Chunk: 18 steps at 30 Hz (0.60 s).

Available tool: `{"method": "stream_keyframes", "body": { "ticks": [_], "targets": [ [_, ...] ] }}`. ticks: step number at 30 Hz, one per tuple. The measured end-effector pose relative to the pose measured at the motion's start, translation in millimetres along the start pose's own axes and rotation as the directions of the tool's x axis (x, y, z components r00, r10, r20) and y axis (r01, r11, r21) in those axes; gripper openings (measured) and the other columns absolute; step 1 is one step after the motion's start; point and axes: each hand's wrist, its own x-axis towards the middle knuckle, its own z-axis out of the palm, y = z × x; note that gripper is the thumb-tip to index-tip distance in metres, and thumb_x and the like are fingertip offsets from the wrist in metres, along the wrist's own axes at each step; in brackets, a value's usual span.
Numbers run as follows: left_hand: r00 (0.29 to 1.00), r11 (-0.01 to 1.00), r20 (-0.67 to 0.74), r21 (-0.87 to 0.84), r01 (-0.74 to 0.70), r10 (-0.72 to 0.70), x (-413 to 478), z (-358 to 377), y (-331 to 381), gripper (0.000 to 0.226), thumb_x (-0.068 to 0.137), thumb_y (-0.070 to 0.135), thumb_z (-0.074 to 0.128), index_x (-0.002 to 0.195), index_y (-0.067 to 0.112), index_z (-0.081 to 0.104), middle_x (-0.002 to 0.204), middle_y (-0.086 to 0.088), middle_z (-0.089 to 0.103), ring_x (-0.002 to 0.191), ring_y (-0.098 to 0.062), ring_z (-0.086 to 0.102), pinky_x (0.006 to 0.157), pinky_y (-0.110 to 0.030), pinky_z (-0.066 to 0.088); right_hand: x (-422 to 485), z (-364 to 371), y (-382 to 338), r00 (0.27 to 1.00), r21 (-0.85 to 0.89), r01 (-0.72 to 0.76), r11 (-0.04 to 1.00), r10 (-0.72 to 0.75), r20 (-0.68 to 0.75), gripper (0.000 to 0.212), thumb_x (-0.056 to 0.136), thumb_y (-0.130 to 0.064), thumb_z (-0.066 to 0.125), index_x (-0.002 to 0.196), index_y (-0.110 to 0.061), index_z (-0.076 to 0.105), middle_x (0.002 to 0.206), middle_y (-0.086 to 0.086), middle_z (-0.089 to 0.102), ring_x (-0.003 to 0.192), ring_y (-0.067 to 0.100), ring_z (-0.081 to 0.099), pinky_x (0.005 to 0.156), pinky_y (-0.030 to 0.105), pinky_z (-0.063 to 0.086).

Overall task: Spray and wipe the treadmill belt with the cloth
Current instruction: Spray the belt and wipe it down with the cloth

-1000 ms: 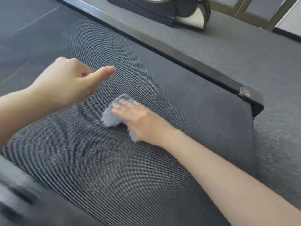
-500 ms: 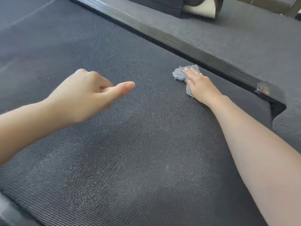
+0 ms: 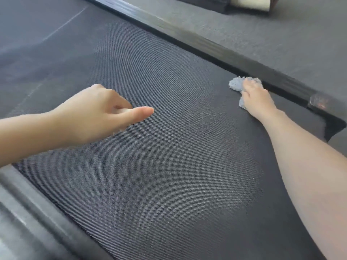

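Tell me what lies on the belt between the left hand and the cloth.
Nothing: in the head view, only bare treadmill belt runs from the left hand to the cloth under the right hand.

Two hands are in view: one left hand (image 3: 97,117) and one right hand (image 3: 256,99), each with one bare forearm. There is one cloth (image 3: 235,84), of pale blue-grey colour. There is one belt (image 3: 169,166), and beside it there are two rails: one far rail (image 3: 206,44) and one near rail (image 3: 37,212). The far rail has one end cap (image 3: 319,104) with one small reddish mark. At the top edge is one dark and white object (image 3: 244,5), partly cut off; what it is, I cannot tell. One thin pale line (image 3: 63,25) shows at the upper left.
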Motion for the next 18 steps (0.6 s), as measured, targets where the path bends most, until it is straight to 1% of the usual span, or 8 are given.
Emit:
{"method": "stream_keyframes", "body": {
  "ticks": [3,5,8,10,12,15,16,18],
  "targets": [
    [1.000,0.998,0.019,-0.057,0.019,-0.018,-11.6,-10.3,-1.1,0.084,0.065,0.089,0.031,0.051,0.012,0.059,0.049,-0.001,0.062,0.047,-0.017,0.060,0.063,-0.045,0.055,-15.0,-2.0,-7.8,0.998,-0.026,-0.047,0.999,0.048,0.037,0.039,0.099,-0.007,0.032,0.135,0.008,0.035,0.142,0.026,0.035,0.130,0.040,0.032,0.103,0.039,0.024],
    [1.000,0.996,-0.008,-0.084,0.025,-0.026,-16.9,-4.4,-6.3,0.078,0.064,0.089,0.033,0.054,0.017,0.061,0.049,0.001,0.063,0.046,-0.016,0.061,0.063,-0.044,0.056,-18.7,1.1,-10.5,0.998,-0.031,-0.067,0.997,0.067,-0.002,0.040,0.099,-0.008,0.032,0.136,0.006,0.035,0.143,0.026,0.035,0.131,0.039,0.031,0.104,0.039,0.024],
    [0.999,0.990,-0.036,-0.144,-0.001,-0.004,-23.9,11.7,-14.7,0.080,0.064,0.088,0.033,0.051,0.014,0.060,0.047,0.001,0.062,0.045,-0.015,0.060,0.064,-0.040,0.056,-32.7,9.3,-22.9,0.992,0.019,-0.124,0.992,0.125,-0.022,0.039,0.099,-0.013,0.032,0.136,-0.001,0.038,0.142,0.023,0.036,0.129,0.039,0.034,0.102,0.040,0.030],
    [0.999,0.985,-0.039,-0.173,-0.030,0.023,-29.1,18.9,-18.6,0.079,0.065,0.087,0.034,0.049,0.013,0.058,0.046,0.000,0.061,0.044,-0.013,0.059,0.063,-0.038,0.056,-52.1,11.7,-40.1,0.997,0.033,-0.065,0.997,0.066,-0.032,0.039,0.100,-0.014,0.031,0.137,-0.004,0.038,0.144,0.019,0.036,0.129,0.038,0.035,0.101,0.039,0.030],
    [0.997,0.974,-0.027,-0.216,-0.070,0.066,-32.2,20.4,-17.3,0.079,0.067,0.086,0.033,0.047,0.013,0.057,0.045,0.000,0.060,0.042,-0.012,0.058,0.062,-0.036,0.055,-81.7,7.4,-64.0,0.999,0.083,-0.007,0.997,0.009,-0.035,0.039,0.100,-0.013,0.030,0.138,-0.007,0.038,0.146,0.015,0.035,0.132,0.035,0.032,0.103,0.037,0.027],
    [0.990,0.955,-0.028,-0.262,-0.141,0.138,-33.8,16.7,-9.4,0.079,0.071,0.083,0.031,0.049,0.012,0.057,0.045,-0.003,0.059,0.041,-0.014,0.056,0.060,-0.034,0.052,-138.1,14.4,-106.4,0.982,0.110,0.190,0.976,-0.190,-0.010,0.040,0.099,-0.009,0.034,0.139,-0.005,0.038,0.148,0.014,0.033,0.138,0.028,0.025,0.111,0.029,0.013],
    [0.985,0.948,-0.038,-0.269,-0.172,0.168,-34.4,16.5,-7.3,0.082,0.073,0.083,0.031,0.049,0.008,0.055,0.045,-0.006,0.057,0.040,-0.015,0.052,0.057,-0.032,0.050,-156.6,20.6,-120.3,0.965,0.144,0.261,0.955,-0.261,-0.013,0.041,0.099,-0.010,0.035,0.140,-0.005,0.038,0.149,0.011,0.034,0.140,0.025,0.023,0.116,0.031,0.010],
    [0.970,0.929,-0.070,-0.277,-0.245,0.234,-34.6,17.0,-4.9,0.085,0.075,0.081,0.030,0.049,0.003,0.051,0.045,-0.012,0.054,0.038,-0.014,0.042,0.050,-0.026,0.042,-189.1,34.0,-140.7,0.930,0.175,0.365,0.914,-0.366,-0.031,0.044,0.097,-0.018,0.033,0.140,-0.009,0.041,0.148,0.006,0.037,0.142,0.021,0.022,0.119,0.040,0.013]
  ]
}}
